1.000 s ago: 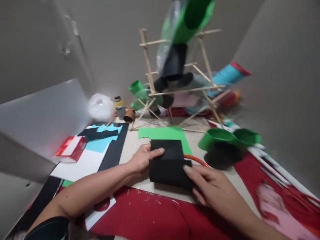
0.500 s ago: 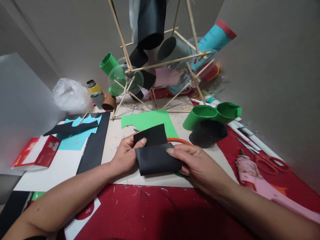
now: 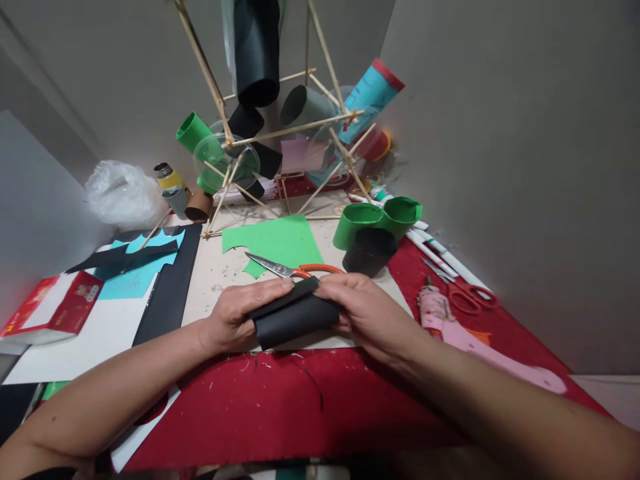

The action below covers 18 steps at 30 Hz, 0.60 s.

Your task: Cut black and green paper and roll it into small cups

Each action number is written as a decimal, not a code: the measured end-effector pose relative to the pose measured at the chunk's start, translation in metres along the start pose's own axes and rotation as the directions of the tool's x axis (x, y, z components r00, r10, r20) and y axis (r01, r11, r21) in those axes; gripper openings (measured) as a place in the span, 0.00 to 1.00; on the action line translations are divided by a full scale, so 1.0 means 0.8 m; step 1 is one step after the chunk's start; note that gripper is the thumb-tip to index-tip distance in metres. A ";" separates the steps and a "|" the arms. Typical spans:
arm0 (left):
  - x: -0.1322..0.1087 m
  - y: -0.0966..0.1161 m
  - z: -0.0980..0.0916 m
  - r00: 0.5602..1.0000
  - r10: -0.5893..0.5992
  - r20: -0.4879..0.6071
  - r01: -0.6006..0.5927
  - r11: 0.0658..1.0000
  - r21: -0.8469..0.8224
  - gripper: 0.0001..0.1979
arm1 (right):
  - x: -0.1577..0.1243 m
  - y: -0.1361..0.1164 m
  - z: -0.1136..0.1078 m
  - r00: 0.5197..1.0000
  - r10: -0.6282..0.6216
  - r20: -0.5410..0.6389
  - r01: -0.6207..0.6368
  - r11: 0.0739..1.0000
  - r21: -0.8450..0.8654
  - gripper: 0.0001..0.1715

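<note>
My left hand (image 3: 231,315) and right hand (image 3: 374,312) pinch the bent black sheet (image 3: 296,324) over the near edge of the board (image 3: 204,283).

The sheet (image 3: 295,325) is between the left hand (image 3: 235,315) and right hand (image 3: 373,315), above the near part of the board (image 3: 203,283). Behind it on the board lie scissors (image 3: 273,266); farther back, the frame (image 3: 295,129). Tubes (image 3: 370,255) stand right of the scissors. Farther right, on the cloth (image 3: 270,420), lies a glue gun (image 3: 477,348). Left, a box (image 3: 63,307) sits on paper (image 3: 105,333), a bag (image 3: 125,193) behind it.
</note>
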<state>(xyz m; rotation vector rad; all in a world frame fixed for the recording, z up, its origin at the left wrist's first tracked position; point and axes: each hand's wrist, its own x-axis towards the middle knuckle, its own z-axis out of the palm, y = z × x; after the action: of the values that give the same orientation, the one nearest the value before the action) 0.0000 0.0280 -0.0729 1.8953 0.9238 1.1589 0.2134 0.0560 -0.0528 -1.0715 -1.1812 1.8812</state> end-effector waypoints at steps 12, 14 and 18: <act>0.018 0.024 0.008 0.926 -0.324 -0.195 0.273 0.930 -0.246 0.10 | -0.010 -0.015 -0.005 0.911 -0.391 -0.130 0.343 0.894 -0.289 0.22; 0.020 0.026 0.006 0.924 -0.357 -0.136 0.313 0.912 -0.265 0.07 | -0.008 -0.014 -0.005 0.935 -0.350 -0.055 0.316 0.895 -0.314 0.23; 0.019 0.029 0.005 0.917 -0.395 -0.051 0.366 0.886 -0.285 0.09 | -0.005 -0.013 -0.007 0.940 -0.340 0.034 0.326 0.861 -0.390 0.09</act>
<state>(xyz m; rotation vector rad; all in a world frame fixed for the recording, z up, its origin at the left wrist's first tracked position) 0.0139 0.0285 -0.0482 1.3659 1.0798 1.0887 0.2215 0.0588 -0.0438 -1.0166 -1.6512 1.3841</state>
